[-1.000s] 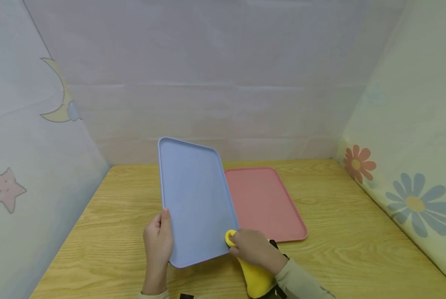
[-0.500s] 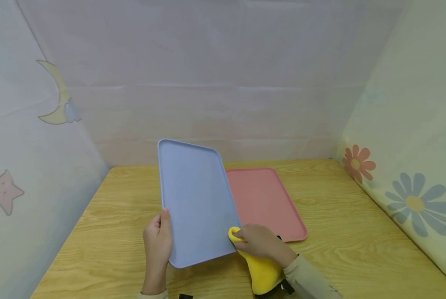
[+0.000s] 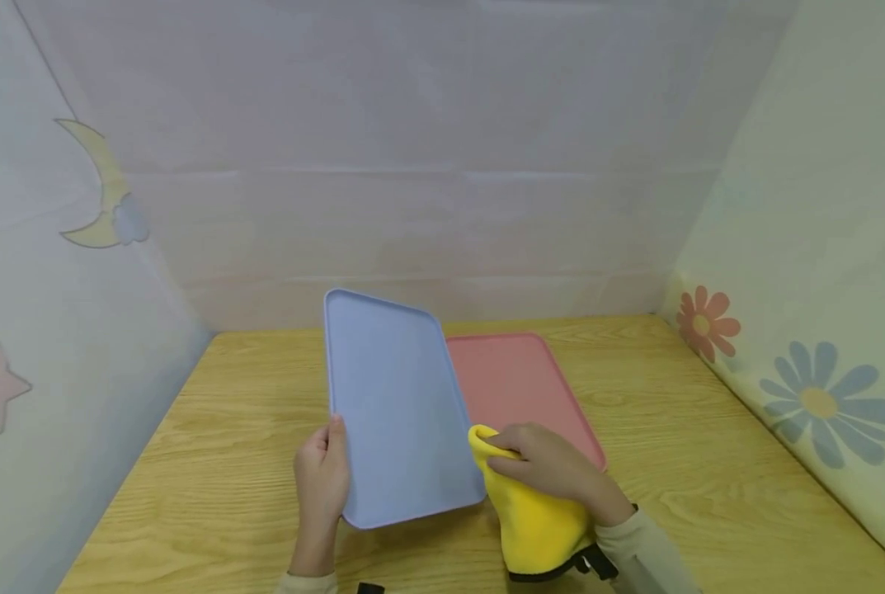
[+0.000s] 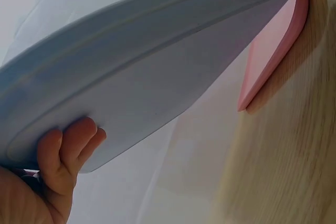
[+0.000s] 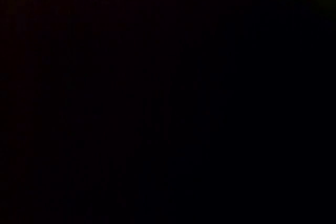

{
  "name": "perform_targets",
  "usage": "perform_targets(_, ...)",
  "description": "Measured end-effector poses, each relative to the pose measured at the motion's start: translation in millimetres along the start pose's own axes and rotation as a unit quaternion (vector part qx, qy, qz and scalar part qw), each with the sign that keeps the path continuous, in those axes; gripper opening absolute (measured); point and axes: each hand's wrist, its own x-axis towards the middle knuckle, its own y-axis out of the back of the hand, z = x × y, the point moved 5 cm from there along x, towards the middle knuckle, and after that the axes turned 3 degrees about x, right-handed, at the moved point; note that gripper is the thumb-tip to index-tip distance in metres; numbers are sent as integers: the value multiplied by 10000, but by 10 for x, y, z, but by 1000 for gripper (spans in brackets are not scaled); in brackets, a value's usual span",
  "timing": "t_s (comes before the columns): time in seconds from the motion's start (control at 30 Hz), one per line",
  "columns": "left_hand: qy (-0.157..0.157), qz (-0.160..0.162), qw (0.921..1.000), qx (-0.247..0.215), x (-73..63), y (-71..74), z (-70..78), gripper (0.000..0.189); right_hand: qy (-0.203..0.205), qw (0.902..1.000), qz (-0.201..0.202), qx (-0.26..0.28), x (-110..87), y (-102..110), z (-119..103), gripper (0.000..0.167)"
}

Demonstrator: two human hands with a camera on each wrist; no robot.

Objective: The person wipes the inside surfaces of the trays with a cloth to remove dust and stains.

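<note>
My left hand (image 3: 322, 474) grips a blue tray (image 3: 401, 412) by its left edge, thumb at the front rim. The tray is raised and tilted, its inner face toward the head view. In the left wrist view, fingers (image 4: 79, 137) of that hand lie against the tray's underside. My right hand (image 3: 549, 462) holds a bunched yellow cloth (image 3: 539, 532) with a dark border, which hangs below the fingers. The cloth's folded top is beside the blue tray's lower right edge; whether they touch I cannot tell. The right wrist view is almost wholly black.
A pink tray (image 3: 516, 379) lies flat on the wooden table (image 3: 680, 445), partly behind the blue tray and the right hand. Pale fabric walls with printed flowers, a moon and a star enclose the table at the back and both sides.
My right hand has moved right and slightly up with the yellow cloth, away from the tray's face, and more of the cloth shows. The blue tray has shifted slightly right and its top edge has dropped.
</note>
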Motion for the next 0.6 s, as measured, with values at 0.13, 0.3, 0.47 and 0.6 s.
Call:
perform_targets(0.13,82,-107,9998,112,67,-48,-28,40,84,9998,-25,185,-33,35,-16,19)
perform_targets(0.3,290,-310,9991,-13,156,-127,-64,41,197,9993,-53,317,-56,36,-25,20)
perform_targets(0.47,400,-355,9985,-68,227,-205,-109,42,268,9989,-76,375,-70,17,-22,20)
perform_targets(0.6,453,-350,9983,-58,273,-247,-150,43,289,9990,-57,351,-80,2,-17,19)
